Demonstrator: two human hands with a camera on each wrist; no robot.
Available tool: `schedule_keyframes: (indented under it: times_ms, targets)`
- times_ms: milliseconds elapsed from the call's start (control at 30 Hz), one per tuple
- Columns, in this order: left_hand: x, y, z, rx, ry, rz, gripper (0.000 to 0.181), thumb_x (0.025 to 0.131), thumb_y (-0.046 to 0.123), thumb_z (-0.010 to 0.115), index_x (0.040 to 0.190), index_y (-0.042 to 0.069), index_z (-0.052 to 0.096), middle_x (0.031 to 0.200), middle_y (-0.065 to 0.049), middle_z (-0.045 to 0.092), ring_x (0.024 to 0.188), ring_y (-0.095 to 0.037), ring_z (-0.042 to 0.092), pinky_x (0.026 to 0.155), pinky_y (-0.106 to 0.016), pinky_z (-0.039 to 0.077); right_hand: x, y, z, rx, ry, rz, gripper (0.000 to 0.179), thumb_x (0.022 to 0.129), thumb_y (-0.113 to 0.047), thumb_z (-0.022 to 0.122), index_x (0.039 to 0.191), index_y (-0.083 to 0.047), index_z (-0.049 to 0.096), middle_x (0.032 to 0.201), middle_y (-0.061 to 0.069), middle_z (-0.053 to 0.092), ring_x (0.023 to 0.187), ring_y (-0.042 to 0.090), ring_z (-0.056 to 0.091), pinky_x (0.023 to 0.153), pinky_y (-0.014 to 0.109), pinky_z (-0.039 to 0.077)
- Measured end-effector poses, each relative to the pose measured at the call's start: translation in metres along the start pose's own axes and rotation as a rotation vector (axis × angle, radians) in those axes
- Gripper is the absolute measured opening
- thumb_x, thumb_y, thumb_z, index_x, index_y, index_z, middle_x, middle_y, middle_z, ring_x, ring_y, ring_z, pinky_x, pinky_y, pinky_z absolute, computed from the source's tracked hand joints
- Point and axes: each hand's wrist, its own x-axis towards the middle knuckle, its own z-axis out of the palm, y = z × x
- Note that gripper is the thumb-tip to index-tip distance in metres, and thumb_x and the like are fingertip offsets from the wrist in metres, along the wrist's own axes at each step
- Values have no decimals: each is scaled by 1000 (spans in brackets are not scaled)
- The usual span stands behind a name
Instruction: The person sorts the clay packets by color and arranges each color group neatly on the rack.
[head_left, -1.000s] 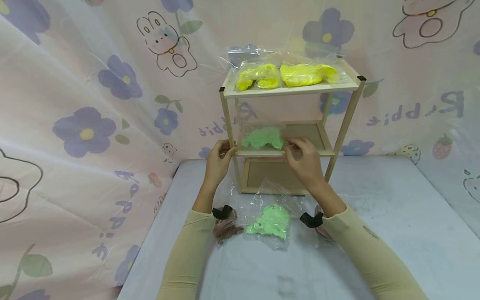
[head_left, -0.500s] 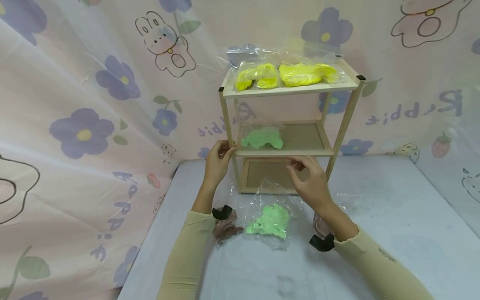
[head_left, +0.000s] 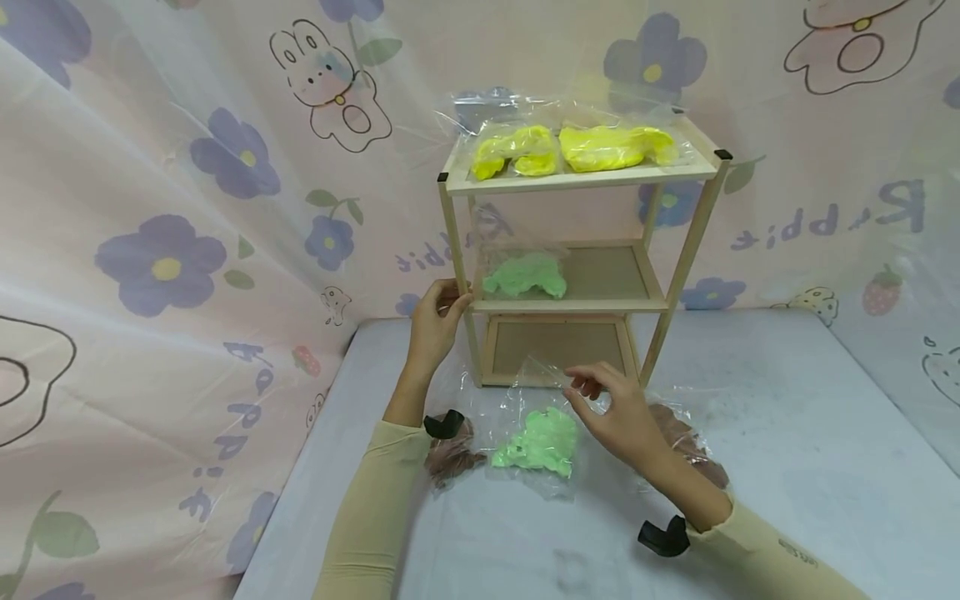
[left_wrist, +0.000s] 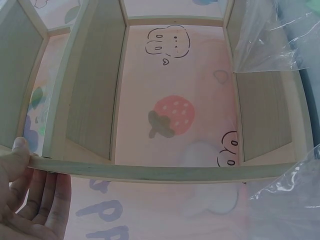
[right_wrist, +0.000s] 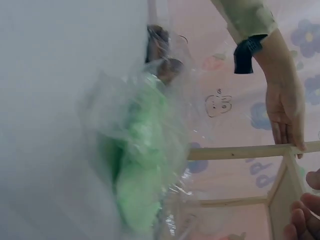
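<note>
head view: the left grip (head_left: 437,323) is clamped on the left post (head_left: 453,242) of the rack (head_left: 577,307). the right grip (head_left: 618,412) has thumb and fingers apart with nothing between them, over the table (head_left: 787,400) near the low green bag (head_left: 540,446). that bag lies in front of the rack, between the left brown bag (head_left: 452,457) and the right brown bag (head_left: 686,442); whether a fingertip brushes its film (head_left: 525,392) i cannot tell. the upper green bag (head_left: 525,277) lies on the middle shelf (head_left: 607,267). i judge the loose film the main risk: pinched only by its edge, it could slip and drop the bag, or snag on the rack. a knock could also tilt the rack, which looks light, and slide the yellow bags (head_left: 618,150) off its top
</note>
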Motion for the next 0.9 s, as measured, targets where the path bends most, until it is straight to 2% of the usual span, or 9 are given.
schedule_keyframes:
  times_ms: [167, 333, 600, 900]
  targets:
    - [1, -1, 0, -6, 0, 2, 34, 105, 19, 72, 132, 0, 65, 120, -17, 71, 117, -31, 69, 105, -36, 60, -13, 2, 4, -8, -27, 27, 27, 91, -1, 85, 115, -8, 76, 92, -6, 69, 80, 11, 62, 67, 27, 58]
    - [0, -1, 0, -10, -7, 0, 34, 105, 20, 72, 132, 1, 65, 120, -16, 71, 117, -30, 69, 105, -35, 60, -27, 1, 8, -25, -96, 78, 27, 92, -4, 86, 117, -8, 76, 92, -8, 67, 81, 9, 62, 68, 26, 58]
    - [0, 0, 1, 4, -2, -4, 34, 105, 20, 71, 132, 0, 65, 121, -18, 71, 119, -32, 69, 106, -36, 60, -46, 4, 17, 20, -175, 101, 23, 92, -6, 86, 112, -8, 75, 90, -10, 65, 78, 5, 59, 65, 26, 57]
    - [0, 1, 1, 7, 5, -1, 33, 105, 18, 72, 132, 0, 65, 121, -18, 71, 119, -33, 69, 107, -36, 59, -55, 5, 22, -4, -326, 290, 27, 92, -22, 89, 107, -8, 72, 85, -10, 60, 73, 5, 54, 62, 22, 52]
